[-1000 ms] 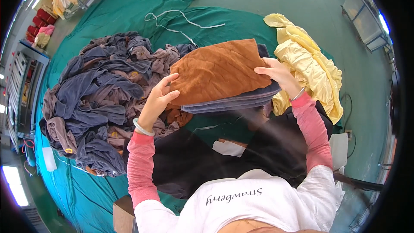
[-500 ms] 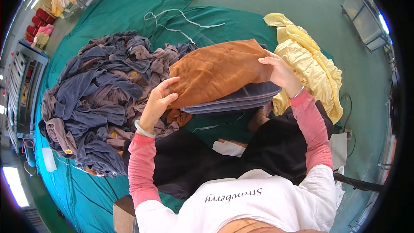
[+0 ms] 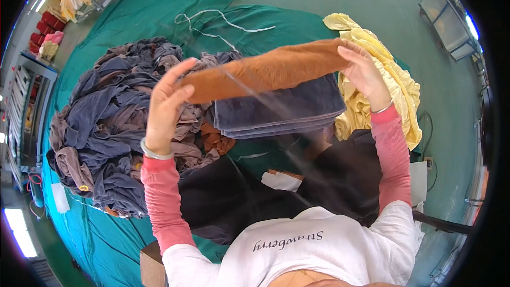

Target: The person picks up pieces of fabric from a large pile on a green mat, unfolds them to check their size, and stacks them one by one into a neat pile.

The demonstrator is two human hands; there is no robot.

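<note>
An orange-brown cloth (image 3: pixel 265 72) is stretched between my two hands, drawn into a long narrow band. My left hand (image 3: pixel 166 103) pinches its left end between thumb and fingers; my right hand (image 3: pixel 364 72) grips the other end. Below and just behind the cloth lies a neat stack of folded dark grey-blue cloths (image 3: pixel 279 114), its top partly covered from sight by the orange one. A big loose heap of crumpled grey and brownish cloths (image 3: pixel 114 122) spreads to the left, next to my left hand. Some orange cloth (image 3: pixel 217 139) pokes out at the heap's edge.
Green sheeting (image 3: pixel 287 21) covers the floor beneath it all. Crumpled yellow fabric (image 3: pixel 390 82) lies at the right, and a white string (image 3: pixel 228 21) beyond the stack. A cardboard box (image 3: pixel 151 266) stands at lower left; a wheeled cart (image 3: pixel 449 18) is far right.
My hands have moved apart and slightly upward. The orange cloth has gone from a broad sagging panel to a narrow taut band, exposing more of the grey-blue stack.
</note>
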